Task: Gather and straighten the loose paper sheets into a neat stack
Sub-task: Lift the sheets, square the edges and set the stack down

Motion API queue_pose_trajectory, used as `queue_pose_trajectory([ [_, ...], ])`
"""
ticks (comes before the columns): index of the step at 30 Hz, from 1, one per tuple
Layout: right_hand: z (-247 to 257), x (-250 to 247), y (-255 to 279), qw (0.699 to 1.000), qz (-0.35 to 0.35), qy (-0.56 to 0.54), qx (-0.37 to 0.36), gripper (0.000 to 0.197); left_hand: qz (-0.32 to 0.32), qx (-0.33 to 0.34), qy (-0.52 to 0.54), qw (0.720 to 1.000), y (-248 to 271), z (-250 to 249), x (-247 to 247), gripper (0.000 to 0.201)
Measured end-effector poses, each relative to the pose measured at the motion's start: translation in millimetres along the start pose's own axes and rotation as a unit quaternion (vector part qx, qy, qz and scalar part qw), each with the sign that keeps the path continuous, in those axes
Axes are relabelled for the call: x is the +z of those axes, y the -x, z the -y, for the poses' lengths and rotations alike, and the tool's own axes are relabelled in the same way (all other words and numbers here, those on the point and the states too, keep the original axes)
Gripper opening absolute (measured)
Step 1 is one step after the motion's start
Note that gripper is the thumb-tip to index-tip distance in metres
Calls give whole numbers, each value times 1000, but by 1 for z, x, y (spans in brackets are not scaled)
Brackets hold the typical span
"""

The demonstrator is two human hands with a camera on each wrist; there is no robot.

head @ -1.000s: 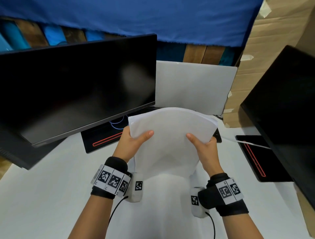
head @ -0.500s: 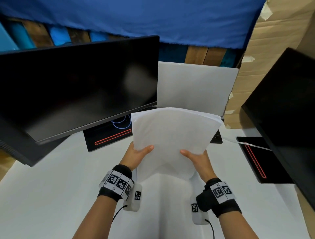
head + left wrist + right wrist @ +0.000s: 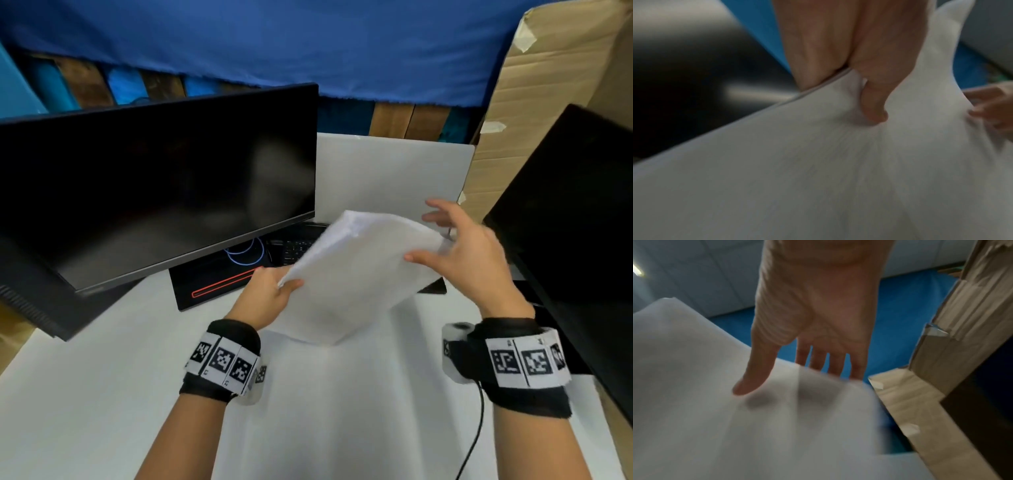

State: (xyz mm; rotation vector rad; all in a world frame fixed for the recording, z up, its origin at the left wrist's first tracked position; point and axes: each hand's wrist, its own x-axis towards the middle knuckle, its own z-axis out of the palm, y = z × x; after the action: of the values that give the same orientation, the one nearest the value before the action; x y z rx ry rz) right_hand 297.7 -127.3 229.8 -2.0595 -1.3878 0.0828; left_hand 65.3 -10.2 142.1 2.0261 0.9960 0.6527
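A stack of white paper sheets [image 3: 356, 274] hangs tilted above the white table [image 3: 102, 394], one corner pointing down. My left hand [image 3: 270, 298] pinches its left edge, thumb on top, as the left wrist view shows with the thumb [image 3: 873, 104] pressed into the paper stack [image 3: 818, 170]. My right hand [image 3: 459, 246] is at the stack's upper right edge, its fingers straight and spread. In the right wrist view the thumb [image 3: 754, 373] lies in front of the sheets [image 3: 735, 418] and the other fingers reach behind them.
A dark monitor [image 3: 154, 192] stands at the left on a black base with a red line [image 3: 219, 284]. A second black monitor [image 3: 565, 222] fills the right side. A white board [image 3: 390, 178] leans at the back, with a keyboard [image 3: 294, 246] before it and cardboard [image 3: 548, 85] at the far right.
The stack has turned from upright to tilted, corner down. My right hand let go of its lower edge and moved up to the top right with spread fingers. The left hand kept its pinch.
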Motion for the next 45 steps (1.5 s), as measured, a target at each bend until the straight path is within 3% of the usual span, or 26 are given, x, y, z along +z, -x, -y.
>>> queue_pose_trajectory([
  [2, 11, -5, -1, 997, 63, 16, -42, 61, 26, 56, -71, 996, -4, -15, -1, 17],
  [5, 14, 7, -1, 987, 150, -34, -52, 9, 66, 87, -114, 987, -7, -22, 1, 21],
  [7, 9, 14, 1, 988, 138, -51, -40, 29, 85, 76, -123, 986, -7, -21, -1, 20],
  [11, -9, 10, 7, 983, 92, -160, 6, 6, 124, 55, -170, 976, -3, -16, -12, 18],
  [14, -33, -1, 11, 964, 58, -257, 37, 22, 137, -6, -156, 978, 0, 6, -31, 18],
  [17, -49, -1, 12, 952, 31, -295, 69, 22, 95, -60, 6, 994, 4, 26, -43, 15],
  [19, -57, 8, 12, 945, 20, -314, 87, 24, 47, -58, 153, 985, 4, 36, -41, 14],
  [20, -59, 13, 13, 941, 12, -326, 96, 26, 24, -56, 235, 970, 4, 37, -41, 6],
  [23, -64, 29, 16, 926, -20, -360, 113, 27, -19, -62, 406, 912, 2, 49, -37, 46],
  [25, -68, 42, 18, 913, -44, -386, 127, 21, -39, -67, 391, 917, -2, 51, -30, 49],
  [28, -70, 66, 24, 888, -74, -422, 166, 16, -112, -59, 305, 944, -6, 39, -12, 16],
  [32, -72, 93, 31, 870, -89, -446, 189, 28, -162, -37, 284, 944, -4, 25, 9, 23],
  [36, -83, 116, 43, 857, -72, -451, 240, 18, -137, -82, 299, 941, 7, 44, 25, 23],
  [39, -96, 135, 55, 849, -62, -437, 290, 20, -118, -134, 300, 937, 14, 57, 36, 24],
  [41, -101, 138, 54, 846, -61, -427, 312, 31, -118, -147, 303, 934, 13, 58, 37, 21],
  [45, -101, 129, 49, 848, -53, -435, 299, 25, -131, -143, 320, 928, 10, 58, 30, 20],
])
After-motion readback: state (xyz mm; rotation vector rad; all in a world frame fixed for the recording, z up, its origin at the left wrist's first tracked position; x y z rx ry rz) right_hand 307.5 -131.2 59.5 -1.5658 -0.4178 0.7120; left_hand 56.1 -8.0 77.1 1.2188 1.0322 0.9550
